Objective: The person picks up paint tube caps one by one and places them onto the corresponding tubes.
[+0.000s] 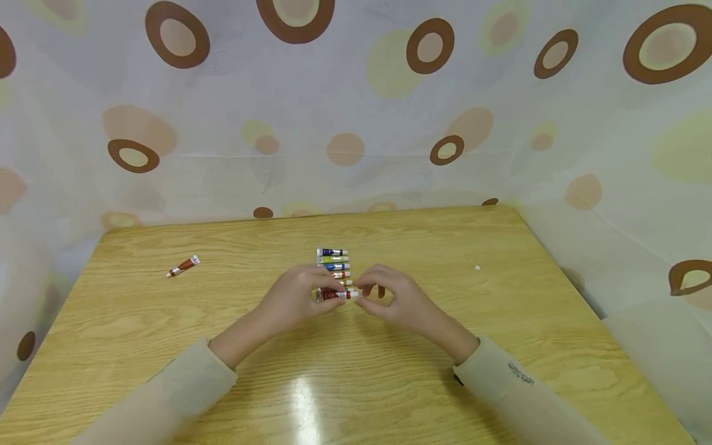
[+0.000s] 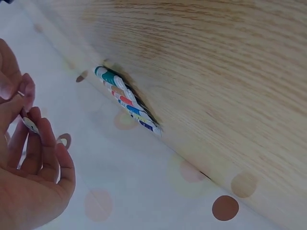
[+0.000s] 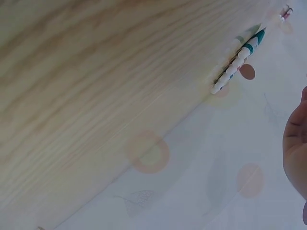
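Just at 6 o'clock of the row of paint tubes (image 1: 334,266) at the counter's (image 1: 500,346) centre, the left hand (image 1: 295,300) pinches the red paint tube's (image 1: 335,295) body while the right hand (image 1: 396,301) nips its white cap end; it looks light, soft-walled, best held at the shoulder.

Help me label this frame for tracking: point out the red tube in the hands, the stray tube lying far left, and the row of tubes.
red tube (image 1: 335,295), head view, on its red body between the hands.
stray tube (image 1: 183,266), head view, mid-body.
row of tubes (image 1: 332,260), head view, on an upper tube's body.
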A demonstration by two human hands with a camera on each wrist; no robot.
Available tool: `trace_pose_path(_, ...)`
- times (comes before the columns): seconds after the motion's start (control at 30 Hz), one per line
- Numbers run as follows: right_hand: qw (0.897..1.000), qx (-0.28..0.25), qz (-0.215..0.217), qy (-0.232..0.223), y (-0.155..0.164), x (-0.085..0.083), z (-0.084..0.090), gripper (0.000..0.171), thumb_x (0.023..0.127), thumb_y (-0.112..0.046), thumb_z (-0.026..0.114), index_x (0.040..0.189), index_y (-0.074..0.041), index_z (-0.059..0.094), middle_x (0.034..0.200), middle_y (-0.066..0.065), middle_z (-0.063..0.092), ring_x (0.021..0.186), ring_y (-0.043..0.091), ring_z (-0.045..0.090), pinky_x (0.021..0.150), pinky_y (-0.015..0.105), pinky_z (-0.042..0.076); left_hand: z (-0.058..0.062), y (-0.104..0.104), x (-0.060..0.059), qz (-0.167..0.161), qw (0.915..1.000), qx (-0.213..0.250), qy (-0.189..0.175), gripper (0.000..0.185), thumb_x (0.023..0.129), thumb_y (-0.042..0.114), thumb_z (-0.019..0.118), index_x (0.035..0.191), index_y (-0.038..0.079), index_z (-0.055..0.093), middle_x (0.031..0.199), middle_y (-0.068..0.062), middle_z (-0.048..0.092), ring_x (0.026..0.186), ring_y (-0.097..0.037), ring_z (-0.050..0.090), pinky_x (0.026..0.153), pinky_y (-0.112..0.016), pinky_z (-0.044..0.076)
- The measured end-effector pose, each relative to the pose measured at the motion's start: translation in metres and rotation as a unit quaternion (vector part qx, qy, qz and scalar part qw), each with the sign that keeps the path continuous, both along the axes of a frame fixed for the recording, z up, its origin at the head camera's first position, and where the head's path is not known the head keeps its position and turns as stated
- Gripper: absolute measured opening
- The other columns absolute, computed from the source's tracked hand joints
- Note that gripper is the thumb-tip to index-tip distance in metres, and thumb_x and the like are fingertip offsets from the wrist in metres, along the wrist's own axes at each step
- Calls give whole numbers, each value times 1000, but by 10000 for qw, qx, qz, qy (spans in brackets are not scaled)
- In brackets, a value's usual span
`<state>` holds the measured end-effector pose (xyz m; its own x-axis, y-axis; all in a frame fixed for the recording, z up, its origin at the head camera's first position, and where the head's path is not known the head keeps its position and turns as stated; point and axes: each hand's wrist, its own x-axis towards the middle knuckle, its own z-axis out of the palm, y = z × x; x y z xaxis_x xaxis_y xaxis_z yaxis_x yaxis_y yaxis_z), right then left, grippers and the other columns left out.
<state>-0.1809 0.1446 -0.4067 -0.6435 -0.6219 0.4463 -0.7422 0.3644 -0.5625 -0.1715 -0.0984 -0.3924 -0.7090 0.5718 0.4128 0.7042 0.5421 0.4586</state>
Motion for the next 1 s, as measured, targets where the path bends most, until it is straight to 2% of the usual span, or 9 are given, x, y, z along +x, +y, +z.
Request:
trace_pose_path(0.2, 9986, -134, 145, 497, 2, -1, -5, 25, 87, 2, 78, 109, -6, 69, 102, 7, 70, 86, 16, 64, 69, 25, 54, -3, 1, 0, 181, 9998, -2, -125, 12, 86, 19, 85, 95, 12, 82, 91, 2, 78, 75, -7, 66, 67, -17, 53)
trace_pose_path(0.33, 9975, -200, 208, 644, 1, -2, -7, 23, 88, 4, 77, 107, -7, 69, 101, 4, 69, 85, 14, 62, 69, 26, 54, -2, 2, 0, 208, 9997, -24, -116, 11, 86, 20, 85, 94, 13, 82, 91, 2, 79, 75, -7, 66, 69, -19, 54)
trace_pose_path(0.53, 9975, -177, 184, 664, 1, -1, -7, 19, 89, 2, 76, 103, -8, 70, 98, 3, 68, 84, 12, 62, 68, 28, 54, 0, 3, 0, 167, 9998, -40, -56, 10, 86, 21, 85, 93, 13, 82, 90, 4, 78, 73, -5, 64, 70, -20, 52)
trace_pose_path(0.8, 9992, -28, -3, 391, 0, 1, -6, 9, 93, -3, 73, 101, -7, 73, 97, 3, 69, 83, 10, 63, 69, 27, 55, 1, 5, 1, 170, 9998, -46, 126, 8, 84, 18, 86, 91, 15, 82, 88, 6, 77, 72, -5, 62, 71, -23, 52)
trace_pose_path(1.0, 9985, -63, 79, 541, 1, 1, -7, 22, 88, -2, 78, 109, -2, 70, 101, 10, 69, 86, 18, 64, 68, 30, 56, -1, 5, 0, 263, 9995, -87, 159, 9, 84, 19, 87, 90, 14, 82, 90, 4, 77, 75, -8, 65, 66, -18, 52)
